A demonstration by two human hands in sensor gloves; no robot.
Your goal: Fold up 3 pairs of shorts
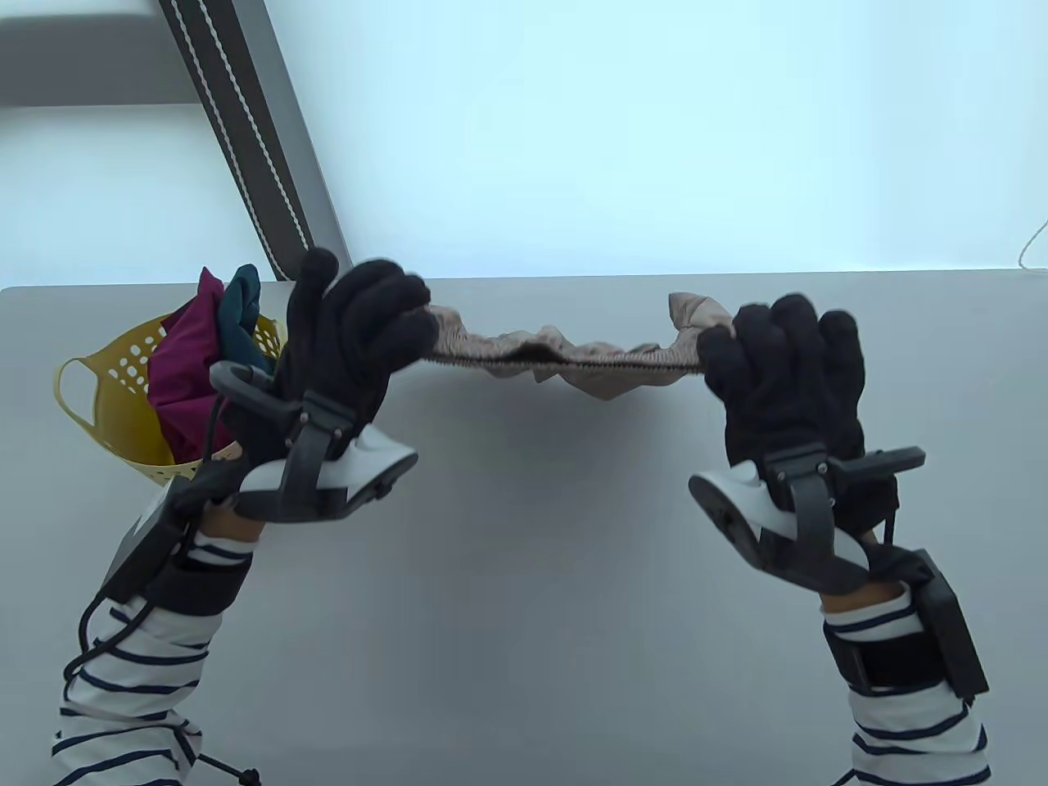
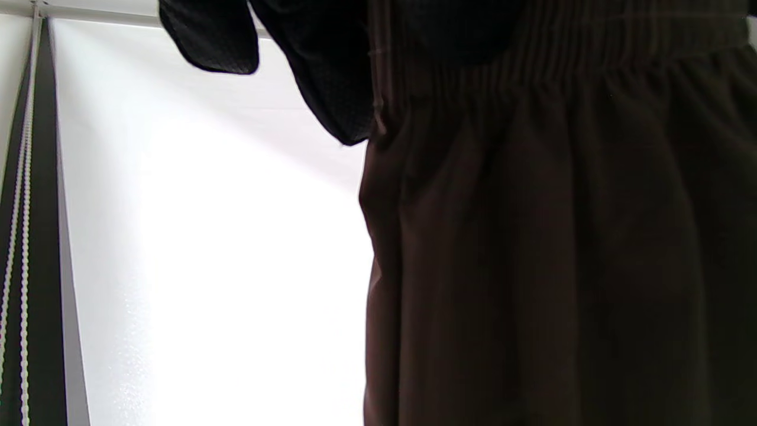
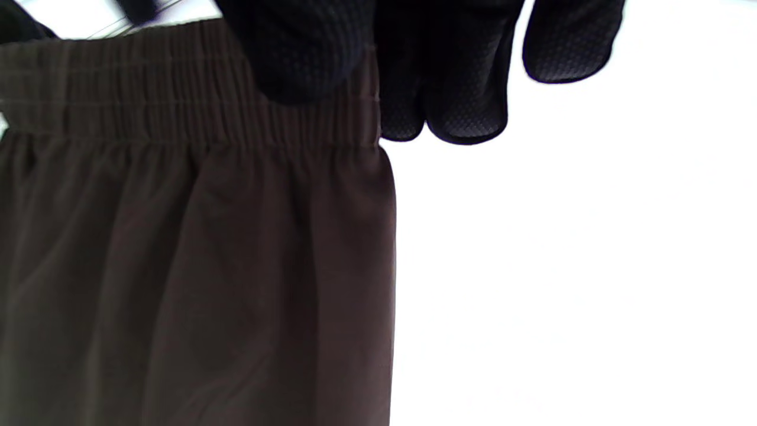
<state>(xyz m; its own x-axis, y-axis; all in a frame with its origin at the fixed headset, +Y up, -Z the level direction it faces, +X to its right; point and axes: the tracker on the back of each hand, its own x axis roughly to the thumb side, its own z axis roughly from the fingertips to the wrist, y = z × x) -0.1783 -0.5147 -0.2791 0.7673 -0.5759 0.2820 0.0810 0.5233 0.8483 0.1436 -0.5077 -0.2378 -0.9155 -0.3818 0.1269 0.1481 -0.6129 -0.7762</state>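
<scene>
Left hand (image 1: pixel 360 344): clamped on one waistband end of the beige elastic-waisted fabric shorts (image 1: pixel 565 360).
Right hand (image 1: pixel 786 368): clamped on the other.
Risk: stretched elastic may slip free, dropping the shorts crooked on the grey counter (image 1: pixel 532 573).

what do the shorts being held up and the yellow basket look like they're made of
The shorts look like thin woven fabric, beige and matte: the waistband is gathered in elastic ribbing and the cloth hangs in soft folds in the wrist views. The basket looks like moulded plastic, yellow and smooth: it has rows of punched round holes and a cut-out handle. The exact fibre can't be told.
</scene>
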